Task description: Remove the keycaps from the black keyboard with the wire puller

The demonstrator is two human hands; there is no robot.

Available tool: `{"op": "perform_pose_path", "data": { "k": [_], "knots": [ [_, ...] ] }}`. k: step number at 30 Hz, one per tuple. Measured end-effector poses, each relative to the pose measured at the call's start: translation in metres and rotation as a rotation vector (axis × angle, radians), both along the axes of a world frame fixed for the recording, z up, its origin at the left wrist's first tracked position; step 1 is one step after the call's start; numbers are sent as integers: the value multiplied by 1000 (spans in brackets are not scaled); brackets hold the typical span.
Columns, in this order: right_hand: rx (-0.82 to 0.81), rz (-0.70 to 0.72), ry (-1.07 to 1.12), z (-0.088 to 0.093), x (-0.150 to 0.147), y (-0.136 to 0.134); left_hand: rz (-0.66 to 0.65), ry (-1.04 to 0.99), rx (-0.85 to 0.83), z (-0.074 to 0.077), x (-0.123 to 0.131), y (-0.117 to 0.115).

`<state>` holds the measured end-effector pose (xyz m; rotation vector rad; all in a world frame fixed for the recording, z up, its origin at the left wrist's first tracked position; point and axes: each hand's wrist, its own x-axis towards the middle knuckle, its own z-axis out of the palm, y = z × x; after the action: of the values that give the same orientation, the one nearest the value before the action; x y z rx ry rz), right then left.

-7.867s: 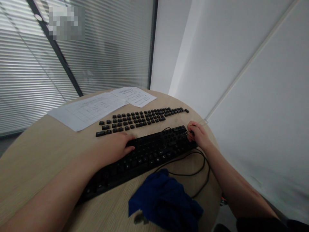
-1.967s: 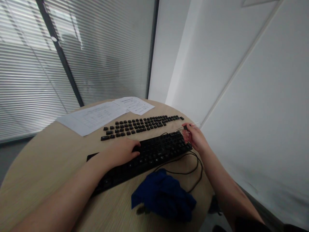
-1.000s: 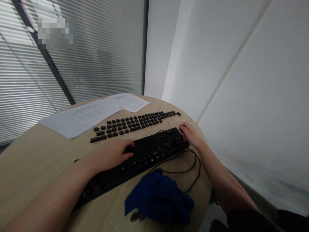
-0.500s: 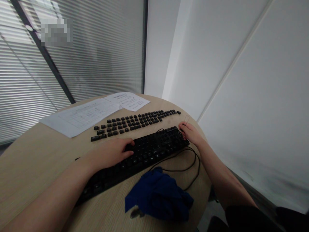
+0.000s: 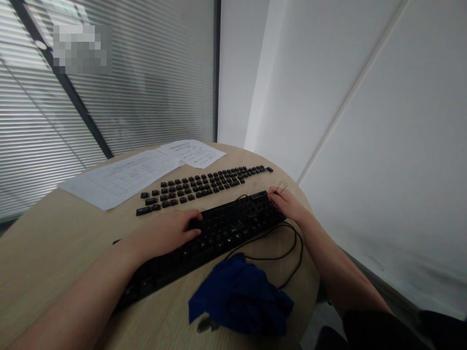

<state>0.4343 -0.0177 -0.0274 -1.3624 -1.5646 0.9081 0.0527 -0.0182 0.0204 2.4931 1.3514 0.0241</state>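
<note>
A black keyboard (image 5: 219,228) lies slantwise on the round wooden table. My left hand (image 5: 171,228) rests across its far edge, thumb and index finger on the keys; the other fingers are hidden. Over the keyboard's right end, my right hand (image 5: 282,200) pinches a keycap puller (image 5: 282,186) with a thin wire loop, which points up and away. Whatever is under the right fingertips is too small to make out. Beyond the keyboard, loose black keycaps (image 5: 189,187) are laid out in rows.
A crumpled blue cloth (image 5: 241,296) lies near the table's front edge, partly over a small greyish object (image 5: 206,323). The keyboard's black cable (image 5: 299,253) loops at the right. Printed papers (image 5: 127,172) lie at the back left. A white wall (image 5: 346,146) stands close on the right.
My right hand has shifted slightly to the left, and the wire loop has turned and shows wider. My left hand stays where it was on the keyboard.
</note>
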Motion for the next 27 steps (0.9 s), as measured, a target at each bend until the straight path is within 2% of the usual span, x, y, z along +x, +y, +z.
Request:
{"op": "perform_pose_path", "data": {
  "k": [6, 13, 22, 27],
  "knots": [
    [-25, -68, 153, -2, -4, 5, -11, -17, 25, -1, -2, -1],
    [-33, -62, 167, -1, -5, 2, -8, -7, 11, 5, 1, -4],
    [-39, -35, 153, -2, -3, 2, -4, -9, -10, 1, -1, -1],
    [-43, -51, 132, -2, -4, 3, -4, 6, -12, 4, 1, -3]
  ]
}}
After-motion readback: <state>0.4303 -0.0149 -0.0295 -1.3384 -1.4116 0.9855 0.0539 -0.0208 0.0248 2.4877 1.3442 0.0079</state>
